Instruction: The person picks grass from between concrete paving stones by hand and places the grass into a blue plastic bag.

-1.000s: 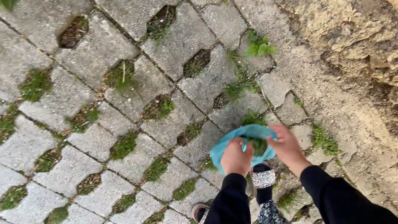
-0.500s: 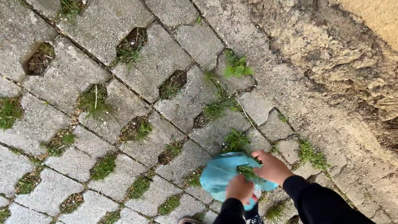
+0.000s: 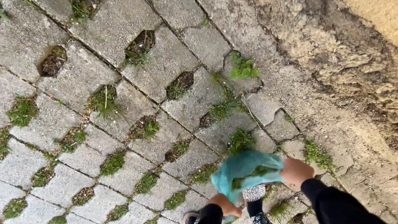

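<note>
I'm gripping the thin teal plastic bag (image 3: 245, 170) w/ both hands over the pavers (image 3: 78, 76), left hand (image 3: 225, 206) pinching its lower edge, right hand (image 3: 295, 172) closed on the rim, judging it light, floppy, prob tearable w/ weeds inside.

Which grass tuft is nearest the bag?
The tuft just above the teal bag, almost touching its top edge; other tufts sit farther off across the pavers.
</note>
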